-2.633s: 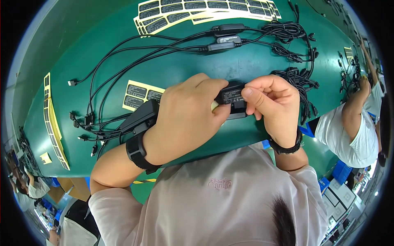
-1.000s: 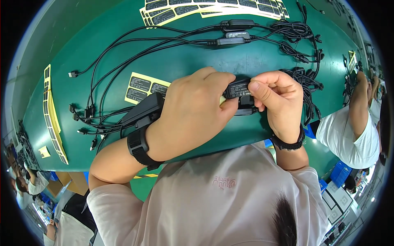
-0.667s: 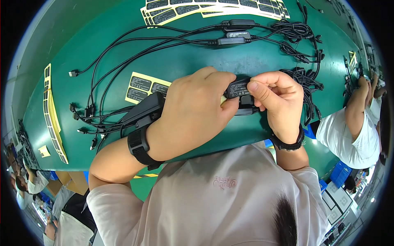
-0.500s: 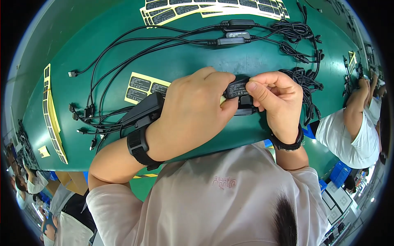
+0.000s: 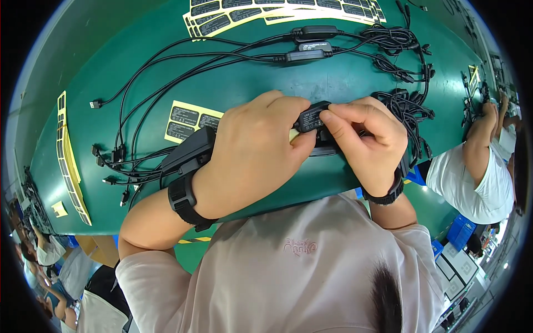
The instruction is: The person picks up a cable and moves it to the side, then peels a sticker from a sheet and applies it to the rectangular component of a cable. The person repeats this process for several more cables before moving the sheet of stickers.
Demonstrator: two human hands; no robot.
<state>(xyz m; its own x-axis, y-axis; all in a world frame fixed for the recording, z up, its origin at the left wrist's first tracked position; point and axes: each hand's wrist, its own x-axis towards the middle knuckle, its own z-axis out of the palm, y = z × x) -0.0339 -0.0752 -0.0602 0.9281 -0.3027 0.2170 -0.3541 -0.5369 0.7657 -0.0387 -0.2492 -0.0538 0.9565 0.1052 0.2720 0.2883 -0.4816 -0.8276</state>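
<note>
My left hand [image 5: 252, 144] is closed on a yellow-backed label sheet [image 5: 182, 121]. Most of the sheet is hidden behind this hand, with a bit of yellow visible by the thumb. At its fingertips is a black printed label [image 5: 312, 116], whose right edge my right hand [image 5: 369, 139] pinches between thumb and forefinger. Whether the label is fully off its backing, I cannot tell. Dark cable boxes lie under and between the hands, partly hidden. A larger black cable box [image 5: 191, 151] rests beside my left wrist, its cables running left.
Several black cables with boxes [image 5: 305, 56] stretch across the far side of the green table [image 5: 239, 83]. Coiled cable ends [image 5: 408, 108] lie at the right. More label sheets are stacked at the far edge [image 5: 233, 19] and at the left [image 5: 69, 161]. Co-workers sit at both sides.
Both hands and the label have shifted slightly left in the picture, as has the whole table. The right fingers have turned a little and still pinch the label's edge.
</note>
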